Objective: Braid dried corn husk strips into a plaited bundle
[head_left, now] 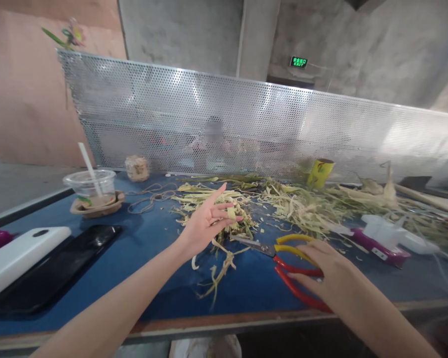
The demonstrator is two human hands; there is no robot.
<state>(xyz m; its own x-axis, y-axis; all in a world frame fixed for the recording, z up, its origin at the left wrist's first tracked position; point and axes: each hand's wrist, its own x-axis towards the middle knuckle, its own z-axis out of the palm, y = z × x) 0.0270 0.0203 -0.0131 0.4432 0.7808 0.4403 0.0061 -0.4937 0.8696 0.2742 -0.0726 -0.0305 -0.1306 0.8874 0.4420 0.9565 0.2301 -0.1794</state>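
My left hand point(205, 219) is raised over the middle of the table, its index finger stretched out. Between its other fingers and thumb it pinches a short, pale yellow-green strip of husk point(231, 213). My right hand point(330, 266) grips the scissors point(263, 247), which have one yellow handle and one red handle. Their blades point left, toward the area below my left fingertips. A pile of cut husk scraps point(197, 196) lies behind and under my left hand. Curled pale strips point(224, 263) rest on the blue tabletop point(168, 278) in front of it.
At left are a plastic cup point(91, 186) with a straw, a black phone point(56, 268), a white device point(26, 253) and string point(153, 196). More dried husks point(302, 204), a yellow tube point(320, 174) and a purple-and-white tool point(383, 246) with a cord lie at right. A perforated metal screen point(246, 119) stands behind.
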